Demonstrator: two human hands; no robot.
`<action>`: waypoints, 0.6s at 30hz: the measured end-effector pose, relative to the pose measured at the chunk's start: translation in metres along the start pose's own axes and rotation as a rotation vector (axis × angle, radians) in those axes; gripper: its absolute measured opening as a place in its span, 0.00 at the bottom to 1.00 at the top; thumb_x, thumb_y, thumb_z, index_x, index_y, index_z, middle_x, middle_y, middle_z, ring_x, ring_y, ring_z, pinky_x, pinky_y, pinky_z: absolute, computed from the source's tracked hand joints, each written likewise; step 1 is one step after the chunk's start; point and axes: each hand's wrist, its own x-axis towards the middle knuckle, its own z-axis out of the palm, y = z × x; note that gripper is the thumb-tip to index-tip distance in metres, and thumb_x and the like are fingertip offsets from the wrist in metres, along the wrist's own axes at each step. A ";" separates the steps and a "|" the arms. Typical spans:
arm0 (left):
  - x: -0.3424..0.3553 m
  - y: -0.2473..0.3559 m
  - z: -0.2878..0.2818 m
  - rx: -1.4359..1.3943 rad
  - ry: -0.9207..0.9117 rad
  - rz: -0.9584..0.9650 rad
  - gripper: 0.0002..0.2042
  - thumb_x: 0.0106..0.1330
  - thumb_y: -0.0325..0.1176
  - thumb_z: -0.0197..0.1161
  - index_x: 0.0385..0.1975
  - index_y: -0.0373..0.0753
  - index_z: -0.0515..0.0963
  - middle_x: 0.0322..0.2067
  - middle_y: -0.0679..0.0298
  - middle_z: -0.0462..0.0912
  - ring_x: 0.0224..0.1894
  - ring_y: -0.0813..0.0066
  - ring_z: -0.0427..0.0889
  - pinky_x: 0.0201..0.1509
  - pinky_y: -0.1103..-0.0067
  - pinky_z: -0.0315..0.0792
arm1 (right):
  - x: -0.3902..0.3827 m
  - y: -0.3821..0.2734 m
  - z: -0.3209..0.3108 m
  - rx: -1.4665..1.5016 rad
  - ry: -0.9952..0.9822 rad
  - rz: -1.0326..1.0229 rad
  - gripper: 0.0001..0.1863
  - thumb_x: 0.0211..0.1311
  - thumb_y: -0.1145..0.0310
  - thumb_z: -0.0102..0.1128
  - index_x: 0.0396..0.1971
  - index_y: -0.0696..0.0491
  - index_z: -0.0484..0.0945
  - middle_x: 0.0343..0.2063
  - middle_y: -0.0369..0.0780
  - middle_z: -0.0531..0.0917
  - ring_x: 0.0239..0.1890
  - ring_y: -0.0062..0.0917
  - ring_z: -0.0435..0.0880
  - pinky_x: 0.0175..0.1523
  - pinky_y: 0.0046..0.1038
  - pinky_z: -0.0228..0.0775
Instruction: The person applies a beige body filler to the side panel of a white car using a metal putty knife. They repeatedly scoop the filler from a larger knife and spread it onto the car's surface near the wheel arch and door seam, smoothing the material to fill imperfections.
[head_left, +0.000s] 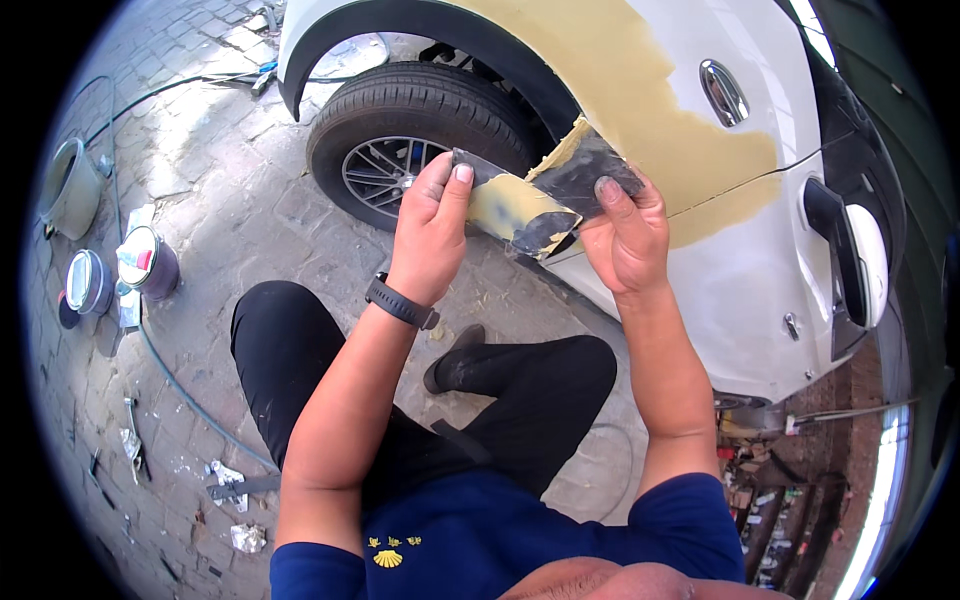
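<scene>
My left hand (428,222) grips a flat putty spreader (492,208) by its dark end, thumb on top. Yellow putty covers much of that spreader's face, with dark patches showing through. My right hand (634,232) pinches a second dark putty spreader (585,168), which has yellow putty along its far-left edge. The two spreaders meet or overlap near their middle; whether they press together I cannot tell. Just beyond them is a white car (760,225) with a broad patch of yellow filler (640,85) over its rear fender and door.
The car's wheel (420,95) stands left of the spreaders. On the stone paving at left are a paint can (160,275), a lidded tub (90,285) and a grey bucket (72,190). A hose (190,395) and scraps lie there too. A side mirror (868,265) sticks out at right.
</scene>
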 end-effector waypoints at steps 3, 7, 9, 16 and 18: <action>-0.011 0.009 -0.005 0.133 0.072 0.082 0.14 0.87 0.37 0.53 0.51 0.34 0.81 0.41 0.69 0.85 0.44 0.85 0.79 0.51 0.81 0.74 | -0.005 0.016 0.004 -0.155 -0.075 0.044 0.18 0.76 0.80 0.60 0.63 0.64 0.80 0.61 0.45 0.84 0.60 0.28 0.84 0.69 0.34 0.75; -0.021 0.025 -0.015 0.230 0.155 0.151 0.13 0.87 0.37 0.53 0.49 0.34 0.81 0.41 0.70 0.84 0.43 0.86 0.76 0.50 0.82 0.72 | -0.019 0.026 0.005 -0.469 -0.176 0.053 0.16 0.78 0.75 0.62 0.61 0.63 0.83 0.61 0.44 0.84 0.61 0.26 0.82 0.67 0.30 0.73; -0.024 0.031 -0.020 0.155 0.205 0.160 0.13 0.87 0.37 0.52 0.49 0.34 0.81 0.42 0.70 0.84 0.44 0.86 0.77 0.51 0.82 0.72 | -0.023 0.018 0.000 -0.692 -0.286 0.082 0.15 0.74 0.76 0.63 0.57 0.64 0.85 0.58 0.45 0.85 0.56 0.30 0.85 0.63 0.29 0.74; -0.035 0.013 -0.019 -0.530 0.165 -0.378 0.13 0.85 0.32 0.49 0.58 0.32 0.77 0.54 0.57 0.86 0.57 0.66 0.86 0.67 0.67 0.77 | 0.002 0.004 -0.018 -0.092 -0.131 -0.186 0.18 0.76 0.54 0.53 0.37 0.57 0.74 0.31 0.40 0.75 0.31 0.26 0.73 0.38 0.27 0.69; -0.048 0.000 -0.004 -0.549 0.170 -0.511 0.13 0.85 0.32 0.49 0.57 0.33 0.77 0.54 0.57 0.86 0.56 0.66 0.86 0.66 0.67 0.77 | 0.020 0.018 0.011 0.180 -0.108 -0.282 0.26 0.78 0.43 0.45 0.35 0.54 0.71 0.28 0.36 0.66 0.28 0.22 0.63 0.33 0.26 0.61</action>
